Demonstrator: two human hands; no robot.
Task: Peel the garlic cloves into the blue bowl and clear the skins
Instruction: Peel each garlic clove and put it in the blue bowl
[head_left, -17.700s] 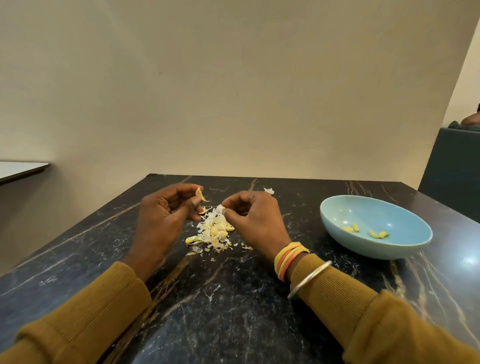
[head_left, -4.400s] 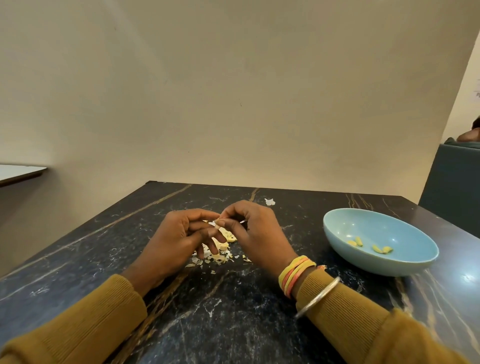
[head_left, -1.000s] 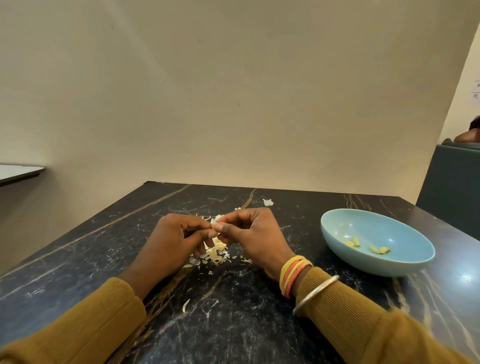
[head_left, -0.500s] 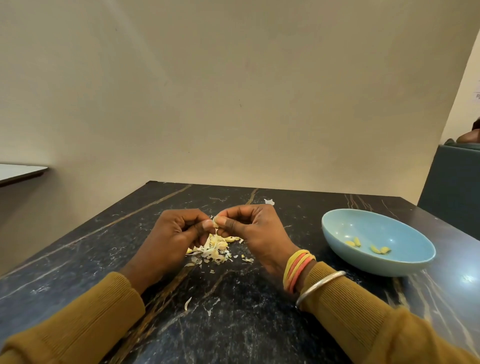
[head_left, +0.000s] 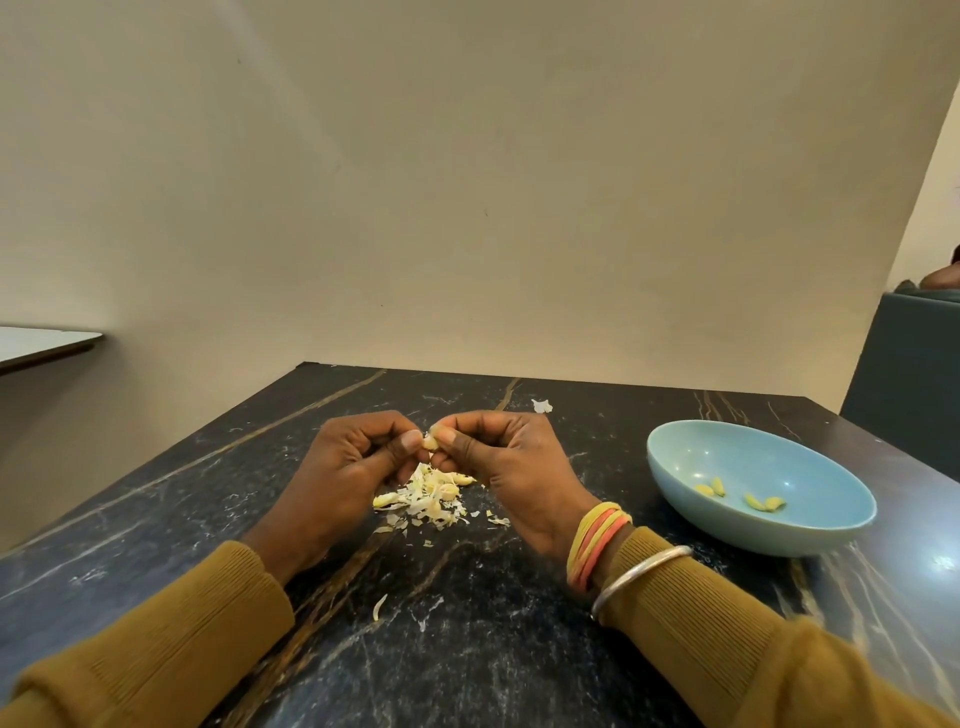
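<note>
A small garlic clove is pinched between the fingertips of my left hand and my right hand, held just above the dark marble table. Directly under the hands lies a pile of pale garlic skins with a few cloves mixed in. The blue bowl stands to the right of my right hand and holds several peeled cloves.
Stray skin flakes lie apart from the pile: one near the far edge and one close to me. A wall rises behind the table. A dark seat back stands at the far right, a pale tabletop at the left.
Both hands have lifted slightly off the pile and still work the same clove between their fingertips. The bowl and its cloves have not moved.
</note>
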